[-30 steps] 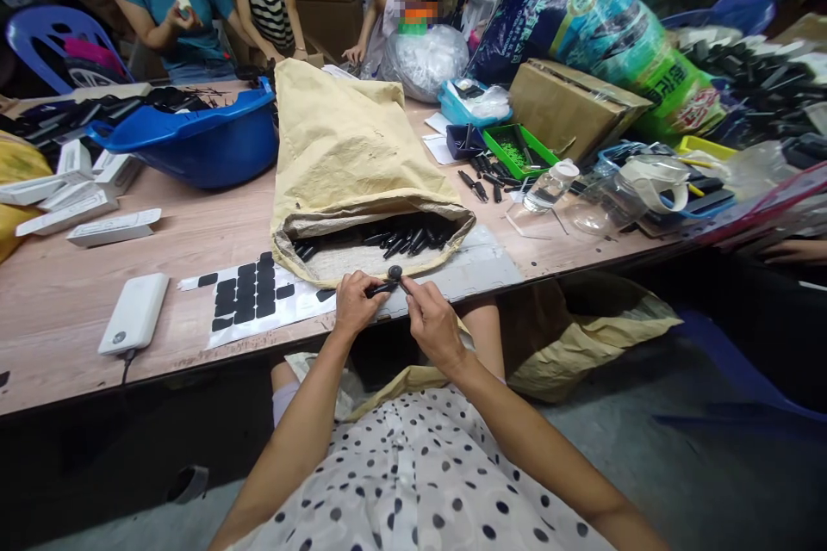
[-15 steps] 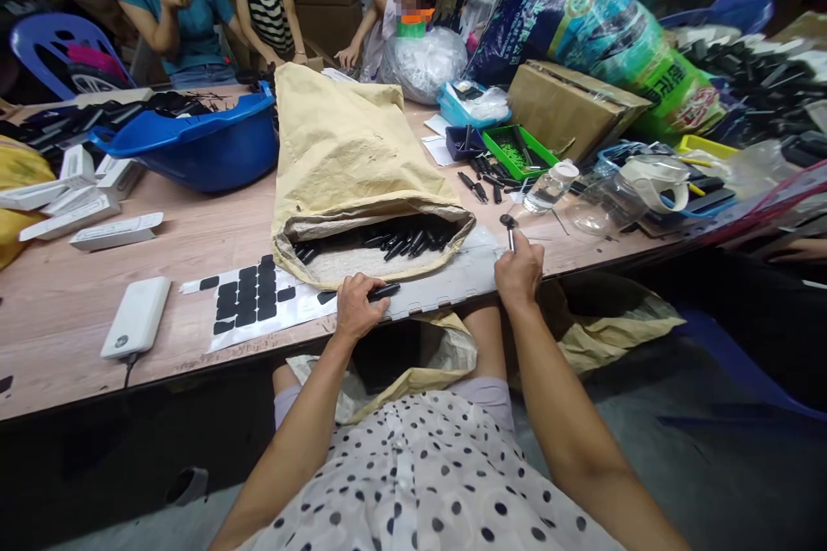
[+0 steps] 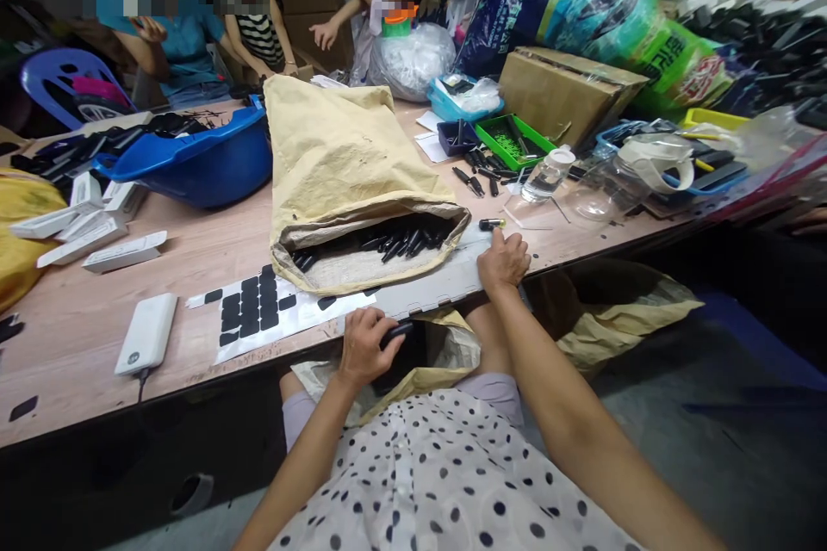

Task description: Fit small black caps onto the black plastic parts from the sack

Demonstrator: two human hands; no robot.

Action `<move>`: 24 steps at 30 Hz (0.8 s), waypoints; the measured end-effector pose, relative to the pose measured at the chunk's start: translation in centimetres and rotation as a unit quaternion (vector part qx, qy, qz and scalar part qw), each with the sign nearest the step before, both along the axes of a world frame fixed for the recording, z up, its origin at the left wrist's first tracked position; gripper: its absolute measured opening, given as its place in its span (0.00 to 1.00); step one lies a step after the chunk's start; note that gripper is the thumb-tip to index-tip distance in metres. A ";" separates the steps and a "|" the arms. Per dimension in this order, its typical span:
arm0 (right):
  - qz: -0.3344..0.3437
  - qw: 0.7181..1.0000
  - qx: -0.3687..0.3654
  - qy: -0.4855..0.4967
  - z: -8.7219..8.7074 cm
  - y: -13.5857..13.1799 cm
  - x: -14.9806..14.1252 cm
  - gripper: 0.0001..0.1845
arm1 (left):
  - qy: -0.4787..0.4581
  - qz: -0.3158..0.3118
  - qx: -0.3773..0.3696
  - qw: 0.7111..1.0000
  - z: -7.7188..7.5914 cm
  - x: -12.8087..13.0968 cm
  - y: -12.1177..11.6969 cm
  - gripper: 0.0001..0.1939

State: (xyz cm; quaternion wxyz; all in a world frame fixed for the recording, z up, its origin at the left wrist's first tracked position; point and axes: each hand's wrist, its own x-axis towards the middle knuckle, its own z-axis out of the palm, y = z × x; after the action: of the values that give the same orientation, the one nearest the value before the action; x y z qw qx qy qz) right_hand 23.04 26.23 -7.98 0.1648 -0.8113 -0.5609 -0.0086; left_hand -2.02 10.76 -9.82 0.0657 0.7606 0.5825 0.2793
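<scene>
My left hand [image 3: 367, 346] is closed around a black tube-like piece [image 3: 396, 333] in front of the table edge, above an open sack [image 3: 445, 374] at my lap. My right hand [image 3: 504, 263] rests at the table edge with fingers curled; what is inside them is hidden. Just beyond its fingertips lies a short black cylinder with a yellowish end [image 3: 492, 225]. A beige woven sack [image 3: 349, 146] lies on the table, its mouth facing me, with several black pieces [image 3: 407, 241] inside. Under my hands runs a grey board [image 3: 419, 288].
A sheet of black stickers [image 3: 249, 310] and a white power bank [image 3: 147, 334] lie left. Behind are a blue basin [image 3: 200, 159] and white boxes [image 3: 126, 251]. To the right stand a green tray [image 3: 513, 142], a clear bottle [image 3: 548, 175] and a carton [image 3: 568, 90]. People sit across.
My left hand has drawn the black piece off the table edge toward me. My right hand has shifted slightly left; the metal tool it held upright no longer shows clearly.
</scene>
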 end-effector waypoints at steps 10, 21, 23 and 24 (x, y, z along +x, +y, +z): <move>0.005 1.000 0.006 -0.008 -0.4 0.2 0.1 0.24 | -0.027 0.166 0.016 0.986 1.6 -2.6 3.6 0.13; 0.008 1.000 -0.010 0.003 0.2 0.0 -0.4 0.26 | -0.015 0.444 -0.069 0.893 2.7 -10.3 10.3 0.07; 0.007 1.000 -0.015 0.007 0.4 0.0 -0.5 0.26 | -0.012 0.445 -0.073 0.892 2.6 -10.2 10.3 0.06; 0.006 1.000 -0.015 0.007 0.3 0.0 -0.5 0.26 | -0.010 0.440 -0.069 0.895 2.8 -9.9 10.1 0.06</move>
State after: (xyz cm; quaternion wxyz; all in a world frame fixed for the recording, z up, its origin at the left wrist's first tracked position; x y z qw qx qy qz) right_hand 22.56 26.22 -7.64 0.1572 -0.8103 -0.5645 0.0066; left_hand -11.95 20.88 -7.07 -0.0057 0.4177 0.8746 0.2463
